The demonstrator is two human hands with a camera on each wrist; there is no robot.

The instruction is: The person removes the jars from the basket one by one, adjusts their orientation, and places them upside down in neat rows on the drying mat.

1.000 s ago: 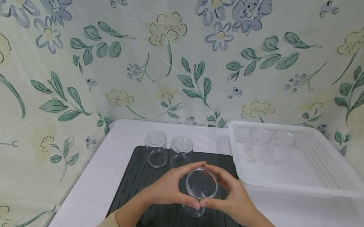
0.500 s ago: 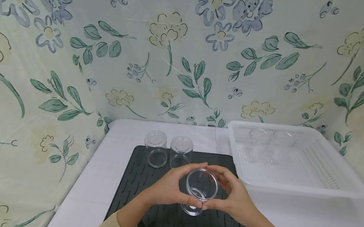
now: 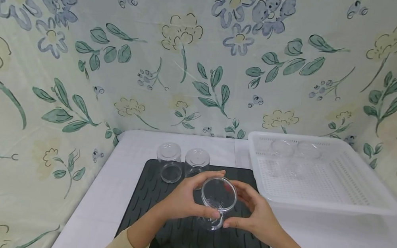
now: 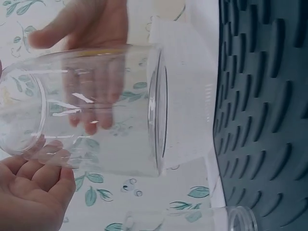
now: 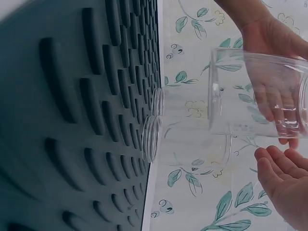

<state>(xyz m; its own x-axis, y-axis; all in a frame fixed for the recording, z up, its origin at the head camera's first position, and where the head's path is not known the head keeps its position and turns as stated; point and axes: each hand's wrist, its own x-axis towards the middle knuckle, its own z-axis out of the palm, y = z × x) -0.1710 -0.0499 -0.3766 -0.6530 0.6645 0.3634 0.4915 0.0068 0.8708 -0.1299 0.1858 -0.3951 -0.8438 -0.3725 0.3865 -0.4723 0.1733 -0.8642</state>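
A clear jar (image 3: pixel 218 196) is held above the black ridged mat, its mouth facing up towards the head camera. My left hand (image 3: pixel 189 199) grips it near the rim, thumb in front and fingers behind. On the other side my right hand (image 3: pixel 256 213) has its thumb off the jar and its fingers extended; whether the fingertips touch the glass I cannot tell. In the right wrist view the held jar (image 5: pixel 236 101) hangs clear of the mat. Two similar clear jars, a left one (image 3: pixel 168 163) and a right one (image 3: pixel 197 160), stand mouth down at the mat's back.
Beneath the hands lies the black mat (image 3: pixel 180 242) on a white-covered table (image 3: pixel 95 194). A white perforated basket (image 3: pixel 320 203) at the back right contains two clear round pieces (image 3: pixel 282 148). Flower-patterned cloth (image 3: pixel 188 79) hangs behind and at the sides.
The held jar and my left hand have risen slightly. My right thumb has come away from my left thumb and from the jar. The two standing jars have not moved.
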